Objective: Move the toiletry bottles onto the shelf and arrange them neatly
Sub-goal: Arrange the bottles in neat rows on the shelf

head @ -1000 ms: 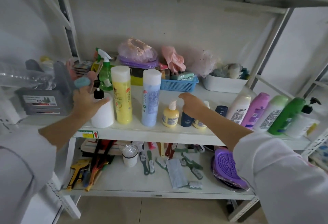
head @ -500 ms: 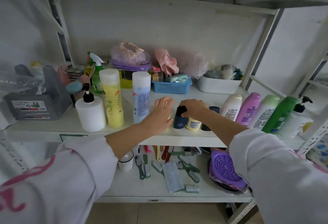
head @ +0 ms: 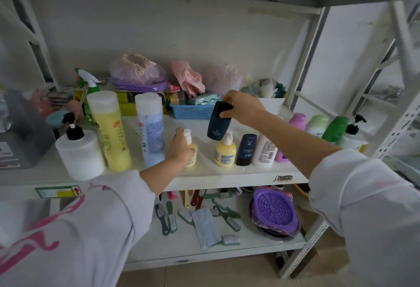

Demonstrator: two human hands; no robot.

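Note:
My right hand (head: 243,107) grips a dark blue bottle (head: 217,125) by its cap and holds it in the air above the shelf (head: 227,176). My left hand (head: 180,148) is wrapped around a small yellow pump bottle (head: 191,152) that stands on the shelf. A second small yellow pump bottle (head: 225,152) and another dark blue bottle (head: 246,150) stand just right of it. To the left stand a blue-white tall bottle (head: 151,130), a yellow tall bottle (head: 110,132) and a white pump jar (head: 79,152).
White, pink, pale green and green bottles (head: 334,127) lean in a row at the right. A blue basket (head: 193,110), bags and a spray bottle (head: 87,82) fill the back. Brushes and a purple strainer (head: 275,211) lie on the lower shelf. A grey box (head: 22,132) sits far left.
My right hand has lifted the dark blue bottle off the shelf. My left hand left the white pump jar, crossed to the middle and closed on the small yellow bottle.

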